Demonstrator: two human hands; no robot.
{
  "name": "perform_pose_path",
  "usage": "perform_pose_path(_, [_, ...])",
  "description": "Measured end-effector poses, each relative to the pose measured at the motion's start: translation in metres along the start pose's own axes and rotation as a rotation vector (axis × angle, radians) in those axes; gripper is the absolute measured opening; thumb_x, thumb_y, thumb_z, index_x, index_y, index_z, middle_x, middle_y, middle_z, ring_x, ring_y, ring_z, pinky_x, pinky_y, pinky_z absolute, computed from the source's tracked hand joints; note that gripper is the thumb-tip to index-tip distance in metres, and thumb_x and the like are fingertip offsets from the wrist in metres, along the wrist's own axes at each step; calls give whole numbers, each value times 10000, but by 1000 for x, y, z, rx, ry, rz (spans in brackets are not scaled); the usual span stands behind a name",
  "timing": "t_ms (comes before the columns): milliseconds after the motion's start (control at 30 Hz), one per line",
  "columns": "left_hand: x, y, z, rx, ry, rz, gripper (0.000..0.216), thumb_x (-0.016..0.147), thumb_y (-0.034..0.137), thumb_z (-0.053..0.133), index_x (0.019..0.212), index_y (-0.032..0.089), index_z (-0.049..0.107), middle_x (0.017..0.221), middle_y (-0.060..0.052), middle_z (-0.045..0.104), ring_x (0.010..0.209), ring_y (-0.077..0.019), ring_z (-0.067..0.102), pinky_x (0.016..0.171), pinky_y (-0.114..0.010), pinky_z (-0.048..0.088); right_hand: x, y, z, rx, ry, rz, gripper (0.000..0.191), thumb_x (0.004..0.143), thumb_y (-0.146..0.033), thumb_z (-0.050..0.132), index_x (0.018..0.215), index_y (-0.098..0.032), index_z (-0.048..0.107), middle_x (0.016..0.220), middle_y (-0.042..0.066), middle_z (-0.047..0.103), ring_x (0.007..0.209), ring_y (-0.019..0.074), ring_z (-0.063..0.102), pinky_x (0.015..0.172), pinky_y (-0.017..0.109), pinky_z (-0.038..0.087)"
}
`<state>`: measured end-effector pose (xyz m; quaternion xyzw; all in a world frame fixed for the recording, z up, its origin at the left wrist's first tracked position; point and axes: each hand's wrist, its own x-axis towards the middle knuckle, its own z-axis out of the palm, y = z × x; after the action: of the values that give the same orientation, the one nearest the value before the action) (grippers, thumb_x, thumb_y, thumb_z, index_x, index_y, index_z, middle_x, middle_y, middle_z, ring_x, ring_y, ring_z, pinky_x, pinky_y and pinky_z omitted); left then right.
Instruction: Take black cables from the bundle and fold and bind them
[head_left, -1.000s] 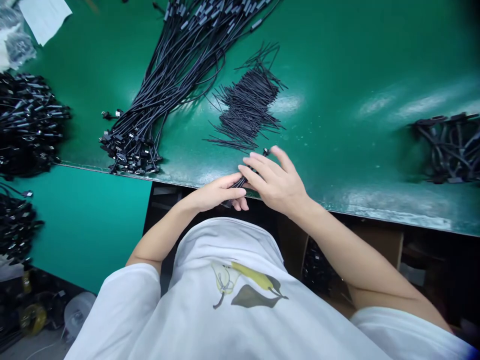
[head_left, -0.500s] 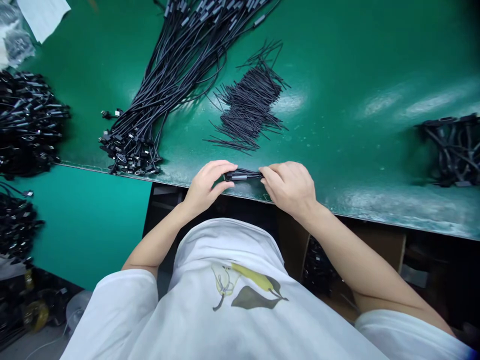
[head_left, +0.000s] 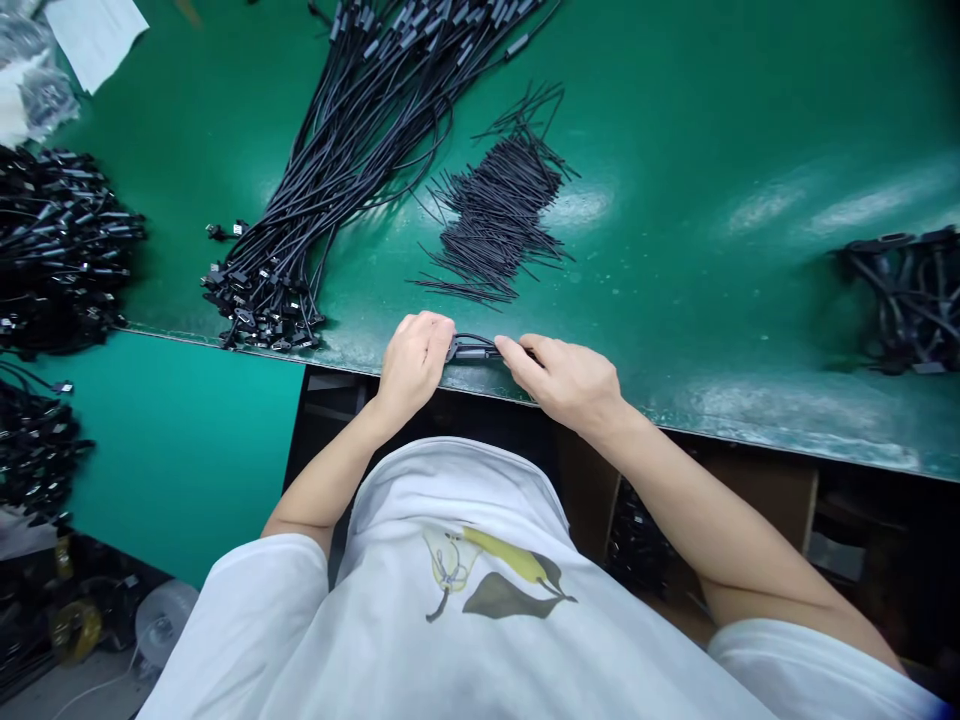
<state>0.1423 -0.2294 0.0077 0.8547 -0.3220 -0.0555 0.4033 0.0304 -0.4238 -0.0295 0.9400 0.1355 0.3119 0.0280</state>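
A short coiled black cable (head_left: pixel 474 349) lies between my two hands at the near edge of the green table (head_left: pixel 675 200). My left hand (head_left: pixel 411 360) is curled round the cable's left end. My right hand (head_left: pixel 570 380) pinches its right end with the fingers together. Just beyond them lies a heap of thin black ties (head_left: pixel 499 215).
A long bundle of black cables (head_left: pixel 337 160) fans from the back to the left front. More black cable piles sit at the far left (head_left: pixel 56 250) and at the right edge (head_left: pixel 904 295). A lower teal surface (head_left: pixel 172 440) lies left of me.
My hands have come down from a loose hold above the table edge and now grip the folded cable from both ends. The left hand has closed tighter on it.
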Motion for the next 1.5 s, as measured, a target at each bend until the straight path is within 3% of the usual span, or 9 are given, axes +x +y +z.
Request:
perform_pose_path(167, [2, -5, 2, -466, -108, -115, 480, 981, 551, 404, 1320, 230, 516, 1391, -114, 539, 1139, -190, 604, 951, -323, 477, -7, 4, 1, 81, -52, 141, 285, 986, -179, 488, 1210, -217, 661, 923, 59, 706, 719, 139, 573, 642, 266, 380])
perform_pose_path(267, [4, -1, 7, -677, -230, -216, 428, 940, 535, 516, 1191, 206, 625, 1270, -95, 635, 1141, -201, 608, 931, -301, 489, -9, 2, 2, 103, -65, 190, 269, 994, -218, 497, 1197, -234, 672, 913, 56, 697, 726, 134, 577, 649, 263, 381])
perform_pose_path(400, [7, 3, 20, -713, -147, -361, 384, 866, 538, 631, 939, 166, 689, 1046, -71, 704, 984, -173, 637, 907, -284, 480, -12, -2, 3, 90, -102, 207, 258, 999, -251, 501, 1182, -207, 678, 932, 68, 690, 728, 135, 567, 643, 262, 373])
perform_pose_path(533, [10, 2, 35, -707, -92, -371, 494, 894, 625, 525, 749, 164, 625, 933, -53, 684, 858, -140, 621, 891, -278, 468, -16, -6, 5, 81, -163, 187, 278, 992, -213, 492, 1206, -230, 667, 949, 56, 697, 723, 142, 554, 659, 270, 367])
perform_pose_path(633, [10, 2, 39, -797, -112, -399, 497, 907, 642, 487, 816, 171, 618, 1059, -64, 669, 938, -152, 625, 908, -294, 477, -18, -6, 4, 81, -157, 201, 297, 987, -215, 501, 1243, -227, 652, 943, 60, 697, 730, 150, 550, 672, 285, 364])
perform_pose_path(833, [5, 3, 26, -904, -249, -425, 507, 843, 590, 635, 1193, 228, 579, 1281, -88, 609, 1181, -211, 582, 993, -361, 480, -19, -3, 1, 183, -180, 320, 336, 1006, -264, 455, 1282, -211, 639, 986, 95, 676, 818, 174, 568, 720, 292, 398])
perform_pose_path(1133, [10, -1, 33, -789, -120, -453, 476, 844, 632, 599, 907, 163, 654, 1001, -76, 704, 930, -170, 651, 890, -311, 518, -11, -9, 2, 276, -208, 323, 334, 1015, -270, 424, 1248, -173, 643, 993, 107, 687, 847, 192, 626, 714, 293, 484])
perform_pose_path(1300, [10, -4, 25, -831, -145, -449, 572, 862, 655, 552, 1201, 197, 611, 1267, -133, 654, 1112, -214, 655, 942, -365, 537, -34, 26, 1, 240, -123, 532, 372, 1025, -315, 399, 1282, -147, 608, 1056, 137, 669, 937, 208, 641, 818, 307, 522])
perform_pose_path(1500, [-4, -34, -4, -596, -110, -458, 400, 860, 492, 644, 1107, 181, 684, 1095, -92, 723, 1033, -201, 678, 952, -354, 538, -94, 96, -11, -1, -67, 848, 399, 1013, -392, 397, 1108, -129, 682, 1238, 205, 596, 1033, 255, 609, 936, 430, 514])
